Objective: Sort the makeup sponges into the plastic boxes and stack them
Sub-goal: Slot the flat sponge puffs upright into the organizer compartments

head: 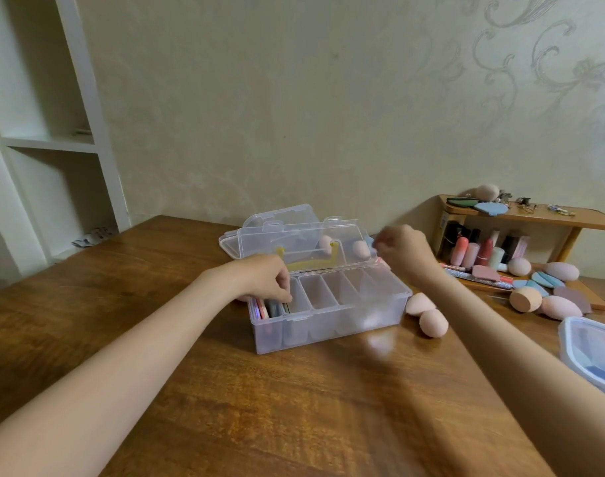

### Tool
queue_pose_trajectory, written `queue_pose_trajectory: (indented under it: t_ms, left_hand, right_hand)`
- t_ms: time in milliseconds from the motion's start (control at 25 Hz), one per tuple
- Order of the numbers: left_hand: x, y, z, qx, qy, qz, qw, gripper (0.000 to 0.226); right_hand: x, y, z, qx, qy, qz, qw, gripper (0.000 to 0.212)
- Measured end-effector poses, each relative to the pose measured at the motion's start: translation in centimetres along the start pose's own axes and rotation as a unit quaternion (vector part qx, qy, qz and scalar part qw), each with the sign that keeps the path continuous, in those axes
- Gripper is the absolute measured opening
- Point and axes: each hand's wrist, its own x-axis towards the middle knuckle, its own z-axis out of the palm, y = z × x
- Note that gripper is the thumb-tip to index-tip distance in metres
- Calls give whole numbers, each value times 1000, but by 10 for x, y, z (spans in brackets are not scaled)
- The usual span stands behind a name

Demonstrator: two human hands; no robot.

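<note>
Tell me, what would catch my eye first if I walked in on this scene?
The clear plastic box at the middle of the wooden table, lid up, with the left hand pressing flat sponges into its leftmost compartment. Next, the two pink egg sponges lying just right of the box, and the right hand raised beside the lid.

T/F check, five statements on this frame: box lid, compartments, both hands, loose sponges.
1. The clear compartment box has its lid shut. False: the lid stands open.
2. The left hand is at the leftmost compartment, which holds flat puffs. True.
3. Every compartment is full. False: the middle ones look empty.
4. Two pink egg sponges lie on the wooden table right of the box. True.
5. The right hand rests flat on the table. False: it is raised near the lid's right end.
</note>
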Motion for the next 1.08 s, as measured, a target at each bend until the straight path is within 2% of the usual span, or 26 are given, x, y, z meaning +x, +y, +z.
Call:
queue_pose_trajectory:
  t_ms: [120,200,360,600,800,880,1000,1080]
  left_hand:
    - [5,3,1,10,-1,-6,1000,12]
    - [8,3,2,18,1,-4,1000,15]
    - [8,3,5,23,6,10,1000,10]
    - [6,2,8,13,32,15,999,8]
    - [4,5,10,9,33,8,999,8]
    - [4,6,9,14,24,8,1000,7]
    - [5,6,6,27,11,8,1000,11]
    - [6,5,5,36,5,12,999,10]
  right_hand:
    - [31,51,17,-157,-83,54,983,26]
    - [43,67,30,-208,-128,64,967,26]
    - [50,83,38,-220,-169,94,956,41]
    - [46,94,34,-216,-207,50,953,43]
    - [35,84,32,-217,-238,57,945,56]
    - [39,79,35,-219,-215,52,950,51]
    - [51,70,44,-201,-117,52,971,35]
    - [57,68,53,-178,-137,57,973,38]
